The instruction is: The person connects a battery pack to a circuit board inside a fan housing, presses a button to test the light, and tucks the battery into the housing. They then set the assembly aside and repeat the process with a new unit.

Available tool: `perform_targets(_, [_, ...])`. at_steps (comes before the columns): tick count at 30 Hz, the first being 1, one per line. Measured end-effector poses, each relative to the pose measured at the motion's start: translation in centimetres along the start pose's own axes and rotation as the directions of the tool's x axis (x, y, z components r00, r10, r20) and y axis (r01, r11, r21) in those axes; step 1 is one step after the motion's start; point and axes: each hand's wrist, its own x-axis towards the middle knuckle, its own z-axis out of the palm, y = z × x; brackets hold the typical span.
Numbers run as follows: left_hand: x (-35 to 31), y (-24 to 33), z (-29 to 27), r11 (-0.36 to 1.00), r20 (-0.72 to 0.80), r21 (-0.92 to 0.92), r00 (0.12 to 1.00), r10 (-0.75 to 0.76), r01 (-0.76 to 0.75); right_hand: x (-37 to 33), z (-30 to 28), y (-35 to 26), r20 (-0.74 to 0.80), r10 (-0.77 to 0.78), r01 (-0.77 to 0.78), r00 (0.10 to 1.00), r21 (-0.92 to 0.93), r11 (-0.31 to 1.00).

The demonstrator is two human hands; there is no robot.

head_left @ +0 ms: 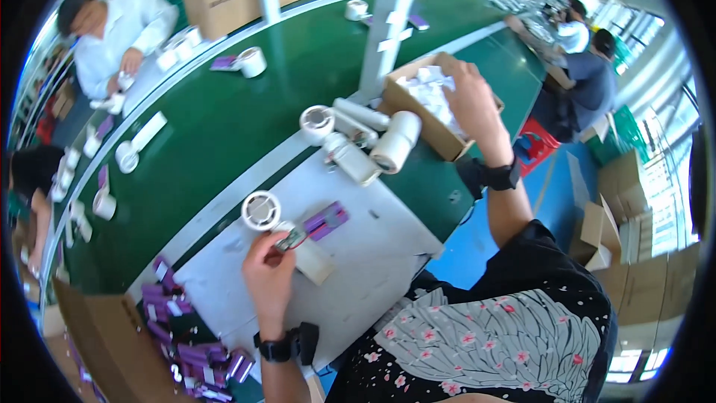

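My left hand [270, 272] pinches a small green circuit board [293, 238] above the work board. Just under it lies a white handheld device, its round grille head [261, 211] pointing away and its pale handle [315, 263] toward me. A purple rectangular part [326, 221] rests to the right of the circuit board. My right hand [475, 104] is over an open cardboard box [432, 130] of small white pieces [431, 89]. Its fingers are bent down into the pieces, closed, and whatever is between the fingertips is hidden.
White cylinders and housings [395, 142] cluster left of the box. Many purple parts [198, 362] are heaped at lower left beside a cardboard carton [112, 343]. A metal post [388, 26] rises beyond. Across the green conveyor [201, 127] sits a person in white [123, 33].
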Motion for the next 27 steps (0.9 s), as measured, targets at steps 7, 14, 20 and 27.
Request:
perform_targets(7, [0.2, -0.2, -0.2, 0.997, 0.013, 0.037, 0.998, -0.063, 0.062, -8.2, 3.8, -13.2, 0.318, -0.708, 0.378, 0.63, 0.671, 0.638])
perform_targets(14, [-0.4, 0.3, -0.9, 0.988, -0.031, 0.152, 1.0, 0.007, -0.002, -7.0, 8.9, -13.7, 0.317, -0.845, 0.277, 0.43, 0.845, 0.458])
perform_targets(20, [0.9, 1.8, -0.1, 0.969, -0.002, 0.247, 1.0, 0.008, -0.007, -6.7, 7.2, -12.7, 0.568, -0.808, -0.531, 0.153, 0.738, 0.418])
perform_targets(27, [0.6, 1.8, -0.7, 0.969, -0.019, 0.246, 1.0, -0.002, 0.007, -6.5, 8.6, -12.4, 0.431, -0.9, -0.94, -0.068, 0.274, 0.203])
